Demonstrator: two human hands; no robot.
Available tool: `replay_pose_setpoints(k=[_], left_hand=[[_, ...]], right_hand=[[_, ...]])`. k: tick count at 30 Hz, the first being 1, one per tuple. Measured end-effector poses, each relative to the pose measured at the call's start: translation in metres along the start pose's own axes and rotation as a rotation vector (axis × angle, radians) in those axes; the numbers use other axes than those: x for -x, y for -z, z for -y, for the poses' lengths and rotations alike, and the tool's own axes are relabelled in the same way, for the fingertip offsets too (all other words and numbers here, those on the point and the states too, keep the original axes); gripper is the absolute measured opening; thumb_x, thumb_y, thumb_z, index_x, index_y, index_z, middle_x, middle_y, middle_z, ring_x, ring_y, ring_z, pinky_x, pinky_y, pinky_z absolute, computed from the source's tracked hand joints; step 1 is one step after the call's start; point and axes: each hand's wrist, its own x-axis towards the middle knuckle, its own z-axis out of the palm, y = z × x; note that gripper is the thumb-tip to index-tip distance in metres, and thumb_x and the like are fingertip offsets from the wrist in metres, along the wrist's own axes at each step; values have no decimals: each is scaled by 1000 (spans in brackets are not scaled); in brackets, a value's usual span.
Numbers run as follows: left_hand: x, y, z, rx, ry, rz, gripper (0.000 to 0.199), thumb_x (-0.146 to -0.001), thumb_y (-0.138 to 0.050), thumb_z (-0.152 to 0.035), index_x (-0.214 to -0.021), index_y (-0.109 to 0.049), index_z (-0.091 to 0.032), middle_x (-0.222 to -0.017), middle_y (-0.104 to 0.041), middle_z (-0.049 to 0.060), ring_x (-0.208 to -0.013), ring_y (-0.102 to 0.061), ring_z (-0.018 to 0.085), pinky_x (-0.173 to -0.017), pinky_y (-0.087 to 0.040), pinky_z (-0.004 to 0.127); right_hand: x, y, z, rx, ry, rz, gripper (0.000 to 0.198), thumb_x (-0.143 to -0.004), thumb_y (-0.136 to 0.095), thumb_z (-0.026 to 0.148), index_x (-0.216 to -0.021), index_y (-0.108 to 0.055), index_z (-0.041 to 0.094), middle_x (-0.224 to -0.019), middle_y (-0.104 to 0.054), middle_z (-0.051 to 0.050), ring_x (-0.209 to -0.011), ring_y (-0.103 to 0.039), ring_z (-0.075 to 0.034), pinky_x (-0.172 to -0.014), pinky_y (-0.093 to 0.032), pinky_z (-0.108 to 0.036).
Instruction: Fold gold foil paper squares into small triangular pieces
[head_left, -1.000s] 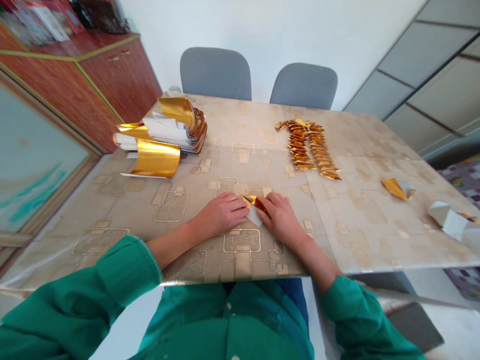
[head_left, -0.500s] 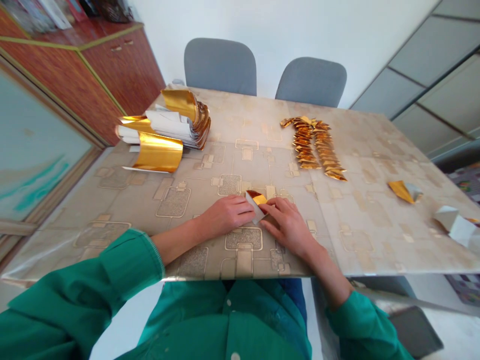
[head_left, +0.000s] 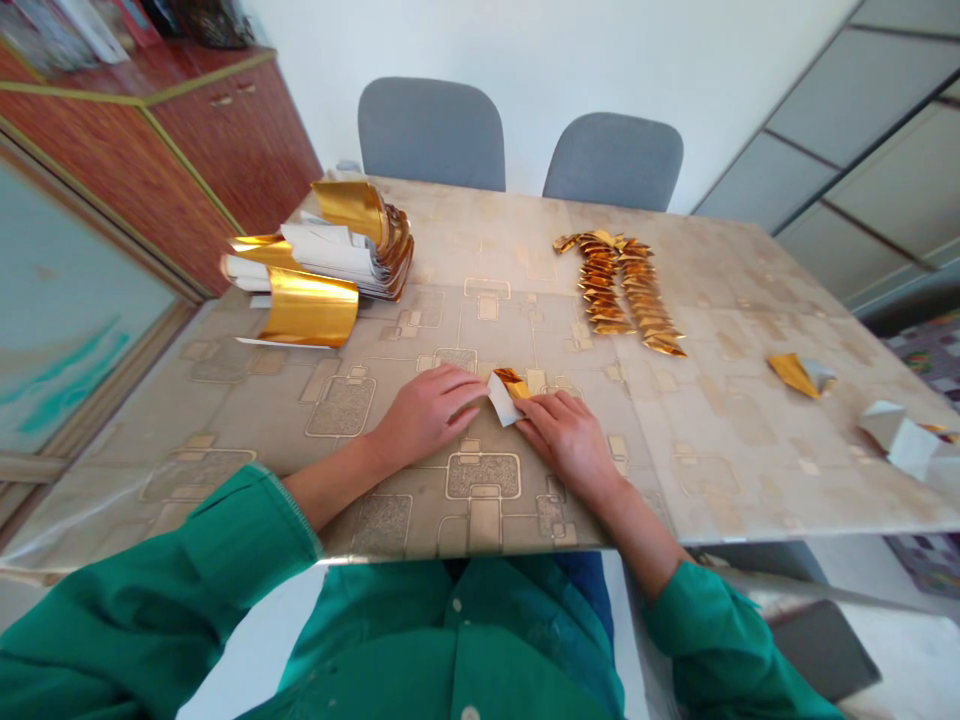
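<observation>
A partly folded sheet of gold foil paper (head_left: 503, 402), white on its back, lies on the table in front of me. My right hand (head_left: 564, 437) pinches its right side between thumb and fingers. At its left edge, my left hand (head_left: 430, 412) is held with the fingers stretched out and the thumb apart, the fingertips close to the paper. Whether they touch it I cannot tell.
Stacks of curled gold paper (head_left: 311, 308) stand at the back left. Two rows of folded gold pieces (head_left: 602, 290) lie back right. A gold-and-white piece (head_left: 795, 374) and white-backed paper (head_left: 910, 440) rest at the right. Two grey chairs (head_left: 431, 135) stand behind the patterned tablecloth (head_left: 480, 520).
My left hand has drawn back to the left from the paper and its fingers have spread. The right hand stays on the paper. The whole view has shifted slightly.
</observation>
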Motion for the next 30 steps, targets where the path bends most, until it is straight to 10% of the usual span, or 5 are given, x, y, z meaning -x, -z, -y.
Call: replay_pose_setpoints(k=[11,30], left_hand=[[-3,-20,-4,-106,-204,94,25,-101,-45,-21,-97,-69,-17,-99,-71,7,-95,-63,20,-89,-51,35],[-12,-21,-11,176,88,142,13,-95,-59,-25,-86,-61,-16,-96,-63,6,-93,-57,21,-85,-46,35]], right_hand=[[4,4,7,-41,-39,76,18,-98,-55,33,-100,-68,21,-107,-67,-9,-98,-55,-23,-81,-43,-36],[0,-8,20,-146,-303,-21,11,-91,-61,27,-81,-61,21,-99,-63,-6,-92,-52,-22,-81,-38,-36]])
